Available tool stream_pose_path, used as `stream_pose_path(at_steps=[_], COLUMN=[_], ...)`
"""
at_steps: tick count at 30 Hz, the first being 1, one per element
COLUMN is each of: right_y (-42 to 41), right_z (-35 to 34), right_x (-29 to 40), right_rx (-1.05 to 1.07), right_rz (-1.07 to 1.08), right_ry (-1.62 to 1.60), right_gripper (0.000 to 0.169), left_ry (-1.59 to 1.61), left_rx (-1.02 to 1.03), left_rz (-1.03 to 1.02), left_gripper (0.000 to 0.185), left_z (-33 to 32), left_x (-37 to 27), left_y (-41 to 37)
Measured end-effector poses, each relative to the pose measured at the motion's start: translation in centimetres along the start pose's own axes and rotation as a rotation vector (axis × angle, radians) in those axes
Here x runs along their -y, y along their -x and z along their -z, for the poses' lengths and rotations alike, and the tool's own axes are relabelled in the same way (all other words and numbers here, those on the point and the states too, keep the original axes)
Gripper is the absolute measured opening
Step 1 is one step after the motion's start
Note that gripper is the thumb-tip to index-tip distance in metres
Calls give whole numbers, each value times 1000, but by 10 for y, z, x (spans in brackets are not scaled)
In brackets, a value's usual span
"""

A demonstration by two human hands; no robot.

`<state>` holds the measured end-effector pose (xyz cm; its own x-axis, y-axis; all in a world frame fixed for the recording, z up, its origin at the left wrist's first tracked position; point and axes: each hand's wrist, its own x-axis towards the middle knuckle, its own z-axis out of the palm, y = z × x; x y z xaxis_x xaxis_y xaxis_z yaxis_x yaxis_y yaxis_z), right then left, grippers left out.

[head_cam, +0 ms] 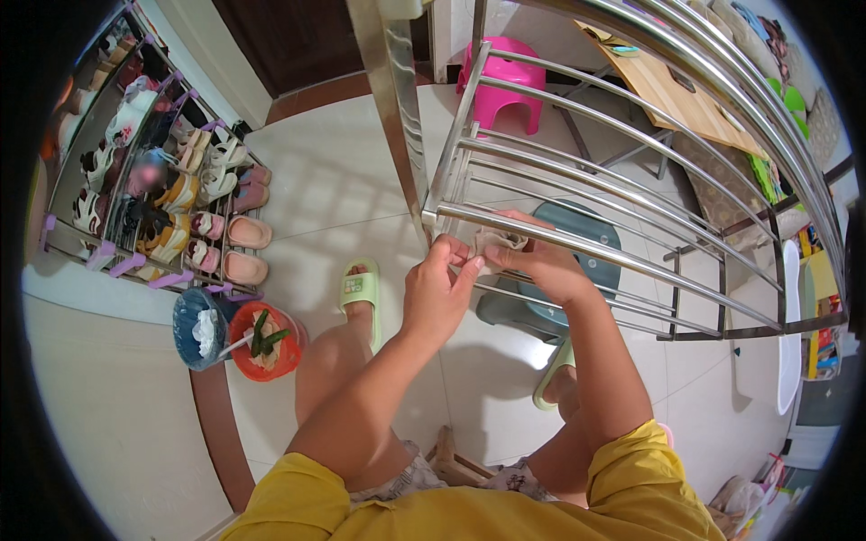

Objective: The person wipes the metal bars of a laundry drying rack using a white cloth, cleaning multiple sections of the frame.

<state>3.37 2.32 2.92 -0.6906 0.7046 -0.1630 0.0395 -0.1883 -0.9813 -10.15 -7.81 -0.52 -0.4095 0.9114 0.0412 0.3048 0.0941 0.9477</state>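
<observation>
Both hands are at the near lower corner of a shiny metal tube rack (pixel 609 260), whose bars run off to the upper right. A crumpled beige cloth (pixel 497 242) is bunched between them. My right hand (pixel 541 260) grips the cloth, its fingers passing behind a rack bar. My left hand (pixel 443 280) pinches the cloth's left edge with thumb and fingers, close to the rack's corner joint. Part of the cloth is hidden by the bar and the fingers.
Beyond the rack's bars stand a grey-green plastic stool (pixel 582 237) and a pink stool (pixel 511 84). A shoe rack (pixel 149 260) full of footwear is at the left, with a blue bin (pixel 186 331) and a red bin (pixel 284 365) below it. A wooden tabletop (pixel 670 88) lies upper right.
</observation>
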Motion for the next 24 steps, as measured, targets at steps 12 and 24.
stream_pose_path(at_steps=[12, 24], right_y=[-17, 40], right_z=[18, 59], right_x=[-26, -35], right_rx=[-485, -421], right_rz=[345, 243], right_ry=[625, 884], right_gripper=[24, 36], left_ry=[-554, -674], left_rx=[98, 293], left_rz=[-585, -479], left_gripper=[31, 24], left_z=[-20, -40], left_x=[-2, -13], left_y=[1, -11])
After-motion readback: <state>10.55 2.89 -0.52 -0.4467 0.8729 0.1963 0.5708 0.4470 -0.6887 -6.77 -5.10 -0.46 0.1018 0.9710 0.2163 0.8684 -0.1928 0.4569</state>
